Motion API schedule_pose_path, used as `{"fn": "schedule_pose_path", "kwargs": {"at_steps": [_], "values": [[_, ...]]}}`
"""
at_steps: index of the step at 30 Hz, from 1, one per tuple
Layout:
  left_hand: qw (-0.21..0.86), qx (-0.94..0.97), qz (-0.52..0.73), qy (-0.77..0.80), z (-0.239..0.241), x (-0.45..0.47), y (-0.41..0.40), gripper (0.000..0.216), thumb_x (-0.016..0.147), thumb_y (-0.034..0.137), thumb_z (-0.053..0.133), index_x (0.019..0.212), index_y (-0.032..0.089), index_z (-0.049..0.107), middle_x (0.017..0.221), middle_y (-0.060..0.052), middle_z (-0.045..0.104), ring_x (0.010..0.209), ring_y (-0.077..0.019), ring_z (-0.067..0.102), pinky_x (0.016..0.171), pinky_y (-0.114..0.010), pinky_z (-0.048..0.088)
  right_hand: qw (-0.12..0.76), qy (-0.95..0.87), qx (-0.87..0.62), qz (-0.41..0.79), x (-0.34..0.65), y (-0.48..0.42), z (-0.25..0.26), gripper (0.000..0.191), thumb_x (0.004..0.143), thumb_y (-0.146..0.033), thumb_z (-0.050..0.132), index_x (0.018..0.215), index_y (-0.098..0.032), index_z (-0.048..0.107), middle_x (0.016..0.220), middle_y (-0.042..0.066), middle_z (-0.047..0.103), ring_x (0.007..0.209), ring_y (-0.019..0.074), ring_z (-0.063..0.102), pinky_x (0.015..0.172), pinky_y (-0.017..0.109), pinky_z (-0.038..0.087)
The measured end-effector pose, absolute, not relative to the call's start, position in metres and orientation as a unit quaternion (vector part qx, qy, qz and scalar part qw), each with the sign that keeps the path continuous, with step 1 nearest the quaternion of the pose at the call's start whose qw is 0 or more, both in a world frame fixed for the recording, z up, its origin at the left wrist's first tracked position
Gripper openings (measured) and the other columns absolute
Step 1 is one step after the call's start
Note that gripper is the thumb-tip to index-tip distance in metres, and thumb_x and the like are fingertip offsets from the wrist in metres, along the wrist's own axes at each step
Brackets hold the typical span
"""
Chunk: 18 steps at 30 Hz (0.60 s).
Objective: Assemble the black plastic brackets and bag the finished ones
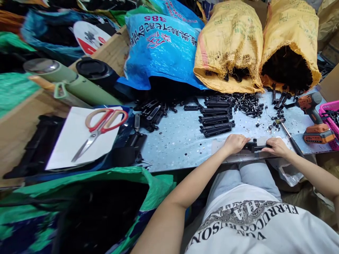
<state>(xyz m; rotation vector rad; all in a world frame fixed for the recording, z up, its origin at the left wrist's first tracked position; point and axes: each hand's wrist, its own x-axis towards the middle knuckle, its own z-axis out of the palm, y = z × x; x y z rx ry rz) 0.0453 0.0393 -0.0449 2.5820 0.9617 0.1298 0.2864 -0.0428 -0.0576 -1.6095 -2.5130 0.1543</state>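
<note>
Three big sacks lie on their sides along the far edge of my bench, mouths turned toward me so the black parts spill within reach: a blue sack at centre, two yellow sacks to its right. A green bag gapes open near my left elbow, dark inside. On the left, a white sheet carries red-handled scissors, parked well apart from the work. At far right an orange drill lies on its side beside a pink basket, close to my right arm. Finished-looking black strips are stacked in a tidy row mid-bench, just beyond my hands, with loose screws scattered to their right. At the near edge I grip one black part between both hands: left hand clenched over its left end, right hand curled around its right end, pinning it flat to the bench.
</note>
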Motion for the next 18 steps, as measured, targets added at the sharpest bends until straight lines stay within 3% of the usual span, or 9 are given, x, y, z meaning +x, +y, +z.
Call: {"fn": "schedule_pose_path", "kwargs": {"at_steps": [3,6,10,14,18], "values": [[0.213,0.881,0.056,0.419,-0.039,0.044,0.035,0.046,0.095,0.042,0.032,0.086,0.019,0.069,0.089,-0.009,0.07,0.085,-0.0193,0.064,0.074,-0.028,0.043,0.057,-0.848,-0.519,0.089,0.275,-0.044,-0.041,0.059,0.09,-0.063,0.028,0.068,-0.017,0.059,0.065,0.007,0.063,0.062,0.0164,0.057,0.058,0.026,0.031],[0.185,0.842,0.04,0.506,-0.033,0.049,0.026,0.053,0.095,0.047,0.029,0.088,0.014,0.07,0.089,-0.015,0.07,0.085,-0.024,0.065,0.073,-0.032,0.045,-0.013,-0.818,-0.574,0.042,0.256,-0.043,-0.023,0.057,0.087,-0.065,0.034,0.081,-0.016,0.061,0.069,0.009,0.064,0.065,0.0192,0.058,0.058,0.027,0.031],[0.166,0.84,0.031,0.516,-0.023,0.053,0.017,0.059,0.095,0.048,0.025,0.092,0.011,0.07,0.088,-0.017,0.07,0.084,-0.0264,0.066,0.072,-0.034,0.046,-0.008,-0.85,-0.525,-0.026,0.232,-0.033,-0.007,0.056,0.08,-0.062,0.051,0.108,-0.013,0.056,0.096,0.015,0.062,0.087,0.0267,0.056,0.068,0.032,0.035],[0.169,0.845,0.033,0.506,-0.019,0.049,0.012,0.061,0.095,0.05,0.023,0.092,0.012,0.071,0.089,-0.015,0.07,0.085,-0.0239,0.066,0.074,-0.032,0.046,0.0,-0.902,-0.432,-0.011,0.224,-0.022,-0.003,0.046,0.082,-0.051,0.055,0.102,-0.011,0.057,0.093,0.014,0.059,0.087,0.0261,0.051,0.077,0.036,0.034],[0.172,0.836,0.041,0.519,-0.021,0.045,0.009,0.057,0.095,0.048,0.026,0.09,0.013,0.071,0.088,-0.015,0.07,0.083,-0.024,0.066,0.074,-0.033,0.046,0.01,-0.915,-0.403,-0.004,0.229,-0.022,-0.002,0.048,0.084,-0.057,0.049,0.099,-0.012,0.058,0.091,0.013,0.06,0.083,0.0237,0.052,0.075,0.035,0.034]]}}
